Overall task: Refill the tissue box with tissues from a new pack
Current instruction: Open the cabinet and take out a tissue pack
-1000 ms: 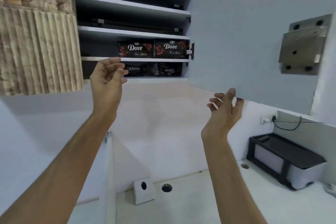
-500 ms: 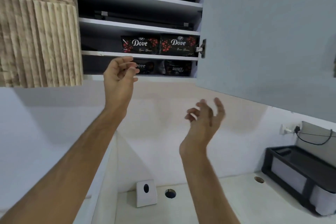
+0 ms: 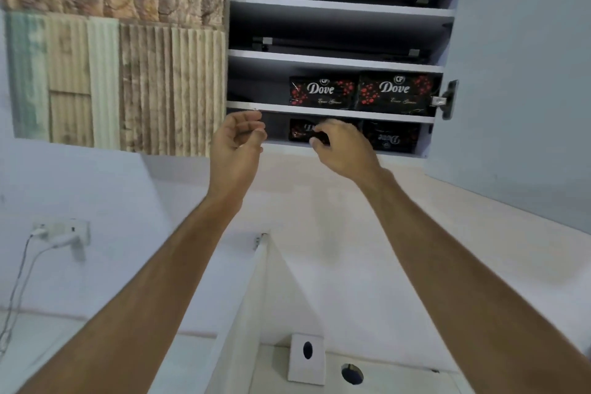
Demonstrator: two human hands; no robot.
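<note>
Four black, red-speckled plastic tissue packs in an open grey wall cabinet (image 3: 339, 6), two to a shelf: upper left pack (image 3: 323, 91) and upper right pack (image 3: 395, 93) upright, "Dove" lettering legible; lower right pack (image 3: 391, 137) upside down, lettering inverted; lower left pack (image 3: 300, 130) half hidden behind the right hand (image 3: 343, 150). Right hand raised at the bottom shelf, fingers curled onto that pack's front edge, thumb beneath; contact plain, firmness of grip hard to judge through blur. Left hand (image 3: 238, 141) just left of it, below the shelf lip, fingers loosely curled, holding nothing. Grey cabinet door (image 3: 524, 73) swung open at right, cut off by the frame edge. Top two shelves dark, contents hard to make out. Small white box with a dark oval slot (image 3: 306, 358) on the pale counter below, possibly the tissue box; bottom edge blurred.
</note>
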